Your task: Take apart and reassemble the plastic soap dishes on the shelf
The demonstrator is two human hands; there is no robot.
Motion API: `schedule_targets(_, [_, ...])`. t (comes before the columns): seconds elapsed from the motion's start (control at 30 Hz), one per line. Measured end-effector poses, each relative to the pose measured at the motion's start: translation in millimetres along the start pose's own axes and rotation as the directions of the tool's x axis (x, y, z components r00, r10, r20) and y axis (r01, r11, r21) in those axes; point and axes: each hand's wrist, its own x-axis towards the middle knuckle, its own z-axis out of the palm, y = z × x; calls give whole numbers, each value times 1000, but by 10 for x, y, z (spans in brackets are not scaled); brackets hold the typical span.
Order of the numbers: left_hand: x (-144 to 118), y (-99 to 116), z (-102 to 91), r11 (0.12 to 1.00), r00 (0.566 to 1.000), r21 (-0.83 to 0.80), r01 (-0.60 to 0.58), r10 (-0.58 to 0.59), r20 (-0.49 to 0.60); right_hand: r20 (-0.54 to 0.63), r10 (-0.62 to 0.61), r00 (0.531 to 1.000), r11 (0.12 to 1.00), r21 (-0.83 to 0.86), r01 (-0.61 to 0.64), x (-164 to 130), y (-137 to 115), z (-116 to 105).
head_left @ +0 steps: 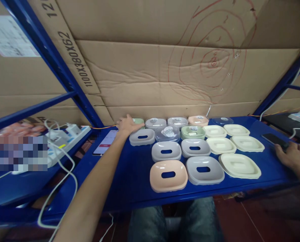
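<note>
My left hand reaches to the back of the blue table, fingers spread, over a green soap box that it partly hides. Just in front of that hand lies a grey soap dish tray with an oval slot. My right hand rests at the table's right side, fingers loosely apart, by a black phone. Between the hands stand grey trays, a peach tray, cream soap dish bases, a green soap box with a sticker and a clear grey lid.
A lit phone lies left of the trays. White power strips and loose cables occupy the left side. Blue shelf posts frame the table, and a cardboard wall stands behind it. A peach soap box is at the back.
</note>
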Motion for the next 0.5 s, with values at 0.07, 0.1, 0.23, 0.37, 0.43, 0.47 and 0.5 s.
schedule_targets(0.07, [-51,44,-65,999,999,40,20,-19,-27,27,24,999,1000,-17,-24,3,-18,-17])
schedule_targets(0.1, [-76,73,-110,997,999,66,29,-27,-40,41,39,998,999,-30,-38,3,-32,-29])
schedule_targets(0.23, [-179,167,-349,998,993,68,7,1,-116,40,45,998,998,-40,-43,-34,-116,-91])
schedule_targets(0.37, [-300,125,-561,994,981,-107,-38,17,-193,-136,-1,991,997,76,12,-200,-194,-179])
schedule_targets(0.43, [-357,46,-603,970,975,-235,-65,11,-223,-281,-48,959,988,129,87,-319,-196,-225])
schedule_targets(0.47, [-382,2,-604,944,972,-321,-81,4,-236,-324,-104,940,986,91,141,-376,-188,-242])
schedule_targets(0.5, [-403,-40,-594,901,970,-424,-92,-15,-241,-357,-162,920,982,35,187,-423,-181,-253])
